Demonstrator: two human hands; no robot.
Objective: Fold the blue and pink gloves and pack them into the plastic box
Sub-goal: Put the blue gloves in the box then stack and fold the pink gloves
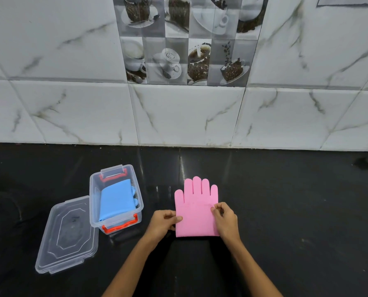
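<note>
A pink glove (pixel 194 207) lies flat on the black counter, fingers pointing toward the wall. My left hand (pixel 162 224) pinches its left edge near the cuff. My right hand (pixel 224 218) pinches its right edge at about the same height. To the left stands a clear plastic box (pixel 116 220) with red latches, its top open. A folded blue glove (pixel 117 199) lies inside the box.
The box's clear lid (pixel 68 234) lies flat on the counter to the left of the box. A marble-tiled wall (pixel 183 114) rises behind the black counter (pixel 286 200).
</note>
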